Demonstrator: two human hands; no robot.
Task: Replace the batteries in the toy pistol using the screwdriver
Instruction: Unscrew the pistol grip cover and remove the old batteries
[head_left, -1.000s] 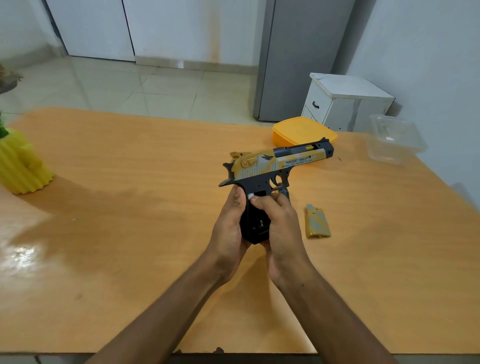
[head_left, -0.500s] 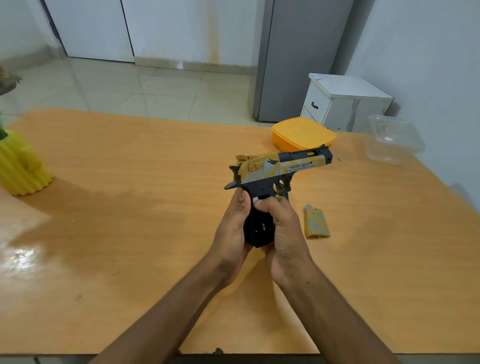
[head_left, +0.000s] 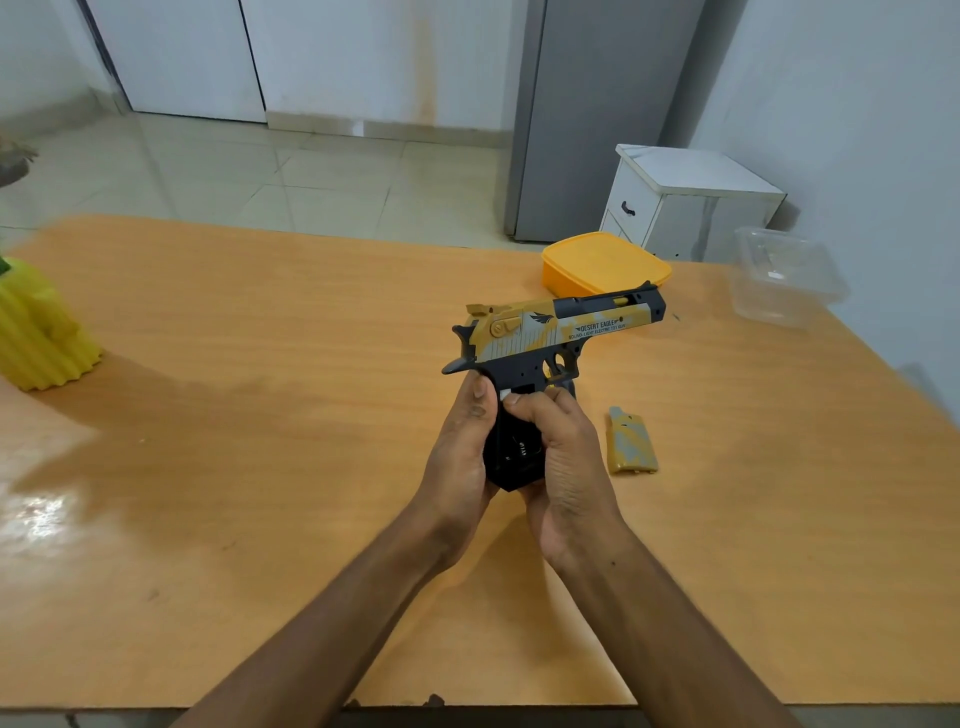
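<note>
The person holds the toy pistol (head_left: 556, 332) up over the middle of the wooden table (head_left: 260, 415), barrel pointing to the right and slightly away, grip hanging down toward them. Both hands are wrapped round that grip. The left hand (head_left: 460, 457) cups its left side with the thumb lying up along the back edge. The right hand (head_left: 558, 457) curls round the right side, and its fingers bend in over the open face of the grip, where something small and pale shows at the fingertips; I cannot tell from here whether that is a battery end or part of the toy.

The battery cover (head_left: 631, 441) is already off and lies flat on the table just to the right of the hands, apart from the pistol. So the unscrewing looks done, and the step in hand seems to be working a battery in or out of the grip's compartment. I see no screwdriver and no loose batteries anywhere on the table.

Next, the right fingers need a firm pinch or press on the cell while the left hand keeps the grip steady, then a reach right for the cover.

At the far right sit a yellow lidded box (head_left: 602, 262) and a clear plastic tub (head_left: 784, 275).
</note>
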